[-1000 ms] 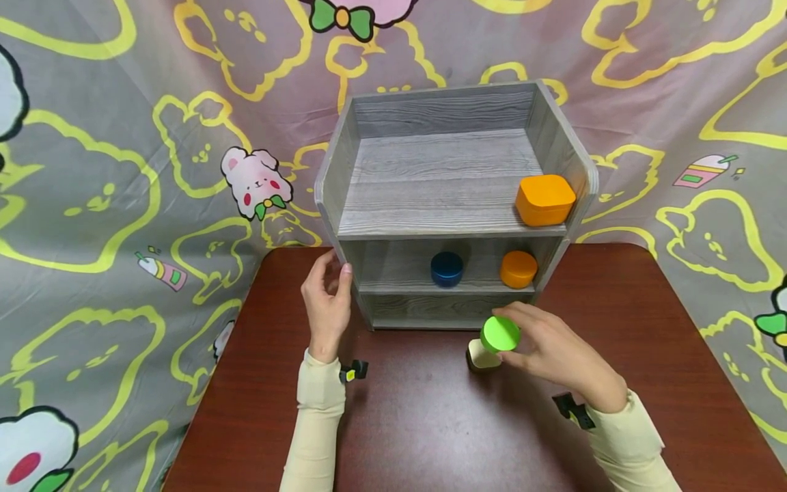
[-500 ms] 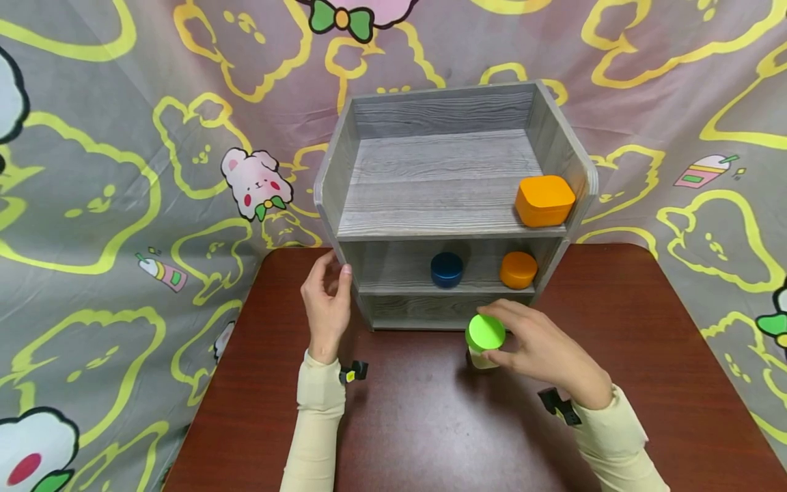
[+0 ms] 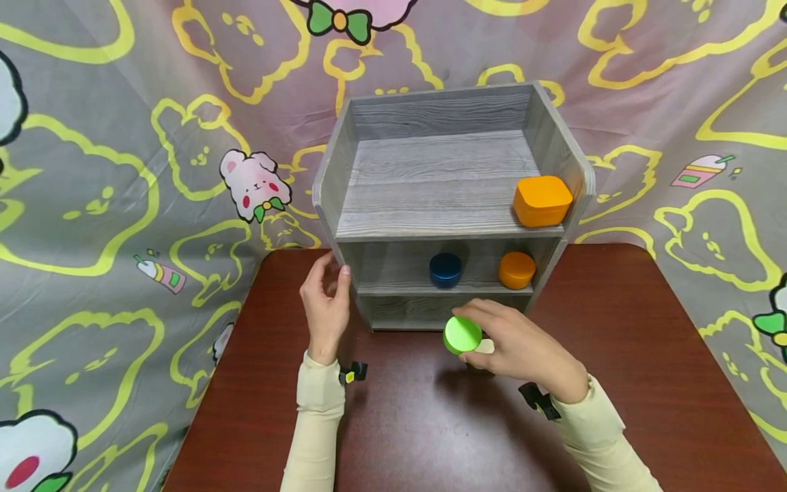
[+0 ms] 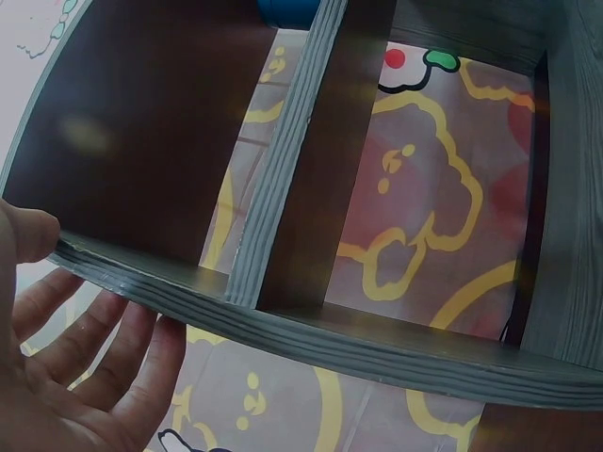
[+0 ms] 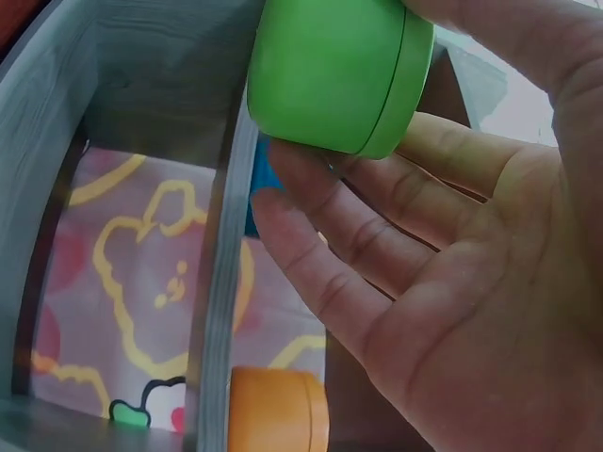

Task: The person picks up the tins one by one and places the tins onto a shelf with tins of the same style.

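My right hand (image 3: 516,345) holds a green round lidded container (image 3: 462,335) between thumb and fingers, in front of the shelf's lower part and above the table. The right wrist view shows the container's (image 5: 330,75) smooth side and the seam of its lid. Partly hidden behind that hand, a small cream-topped dark container (image 3: 484,346) stands on the table. My left hand (image 3: 326,304) grips the front edge of the left side panel of the grey wooden shelf (image 3: 443,184), thumb on one side and fingers on the other, as the left wrist view shows.
An orange squarish container (image 3: 543,201) sits on the upper shelf at the right. On the level below stand a blue round container (image 3: 445,270) and an orange round container (image 3: 517,270). The brown table (image 3: 418,424) lies before the shelf, with a patterned cloth (image 3: 123,205) around it.
My right hand has moved left with the green container, past the cream-topped one, which it now partly covers. The left hand stays on the side panel.
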`<state>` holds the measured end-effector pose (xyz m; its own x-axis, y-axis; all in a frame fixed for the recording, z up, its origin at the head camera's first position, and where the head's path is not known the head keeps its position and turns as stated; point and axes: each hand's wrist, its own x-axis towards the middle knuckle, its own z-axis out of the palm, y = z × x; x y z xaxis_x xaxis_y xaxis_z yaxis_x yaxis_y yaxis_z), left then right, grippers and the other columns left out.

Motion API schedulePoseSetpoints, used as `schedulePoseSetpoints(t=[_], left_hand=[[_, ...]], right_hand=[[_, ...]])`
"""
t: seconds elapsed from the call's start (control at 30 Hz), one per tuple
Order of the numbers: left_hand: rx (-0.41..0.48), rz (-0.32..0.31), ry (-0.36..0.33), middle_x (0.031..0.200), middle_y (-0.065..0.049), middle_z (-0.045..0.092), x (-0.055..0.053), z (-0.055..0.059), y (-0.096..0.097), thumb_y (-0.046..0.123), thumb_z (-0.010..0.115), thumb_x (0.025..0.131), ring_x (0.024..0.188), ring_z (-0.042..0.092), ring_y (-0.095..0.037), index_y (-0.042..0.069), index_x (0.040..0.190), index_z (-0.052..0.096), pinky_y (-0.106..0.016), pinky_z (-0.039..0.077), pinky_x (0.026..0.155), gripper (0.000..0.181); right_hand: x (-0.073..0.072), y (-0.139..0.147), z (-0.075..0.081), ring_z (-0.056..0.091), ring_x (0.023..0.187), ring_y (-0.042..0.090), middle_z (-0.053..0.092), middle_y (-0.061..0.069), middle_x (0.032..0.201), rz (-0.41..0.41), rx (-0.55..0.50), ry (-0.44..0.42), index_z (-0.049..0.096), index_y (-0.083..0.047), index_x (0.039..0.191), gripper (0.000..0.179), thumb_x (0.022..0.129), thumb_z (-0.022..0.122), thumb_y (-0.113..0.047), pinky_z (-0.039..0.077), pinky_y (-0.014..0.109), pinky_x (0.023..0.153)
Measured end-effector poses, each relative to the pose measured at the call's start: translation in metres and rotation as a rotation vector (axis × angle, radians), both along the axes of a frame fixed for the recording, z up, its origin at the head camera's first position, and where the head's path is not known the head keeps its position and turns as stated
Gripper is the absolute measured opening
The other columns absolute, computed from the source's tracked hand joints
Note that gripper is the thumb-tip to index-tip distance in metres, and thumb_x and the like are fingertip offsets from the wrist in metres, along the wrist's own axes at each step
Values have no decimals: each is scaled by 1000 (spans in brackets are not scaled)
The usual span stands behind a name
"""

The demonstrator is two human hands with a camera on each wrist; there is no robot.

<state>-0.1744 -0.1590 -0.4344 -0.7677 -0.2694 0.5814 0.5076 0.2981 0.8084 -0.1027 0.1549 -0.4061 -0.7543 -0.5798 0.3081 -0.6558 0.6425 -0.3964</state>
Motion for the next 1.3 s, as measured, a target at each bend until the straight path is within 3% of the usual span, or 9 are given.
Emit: schedulePoseSetpoints(t=[0.5,0.77,1.0,1.1,1.2,1.3], left_hand=[[2,-2,-3,107,-28,73,0,1,0,1,69,97,89,68,-10,-4,124,70,-11,56,74,28],[0,21,-2,106,-35,71,0,1,3,-8,66,95,88,66,-9,-14,122,66,-8,54,74,29],[-9,30,-16,107,-28,73,0,0,2,-4,68,95,89,67,-6,-6,124,69,-9,54,74,28],[-4,29,-3,106,-30,73,0,0,1,-5,68,95,89,67,-5,-8,123,68,-9,54,74,28],[6,23,3,106,-34,71,2,3,2,-7,67,94,88,67,-5,-13,122,67,-10,55,73,28],[17,4,-1,105,-37,70,8,14,6,-7,66,95,87,67,-9,-15,121,66,-11,55,74,28]], right_hand=[[-8,-23,18,65,102,15,69,5,126,47,37,4,67,-5,131,58,81,90,-24,59,35,87],[-13,-38,30,63,101,14,69,3,123,73,30,13,67,-5,131,59,82,89,-29,58,34,86],[-18,-53,40,64,103,14,69,3,124,99,25,13,67,-6,132,59,82,89,-30,59,35,88],[-23,-59,44,64,103,15,69,3,122,111,12,7,68,-6,131,58,82,89,-29,59,34,88],[-29,-63,48,65,104,16,70,3,121,117,2,17,68,-6,130,57,81,89,-28,59,35,90],[-33,-67,50,66,105,18,70,4,120,122,2,33,68,-4,129,56,82,88,-27,59,35,91]])
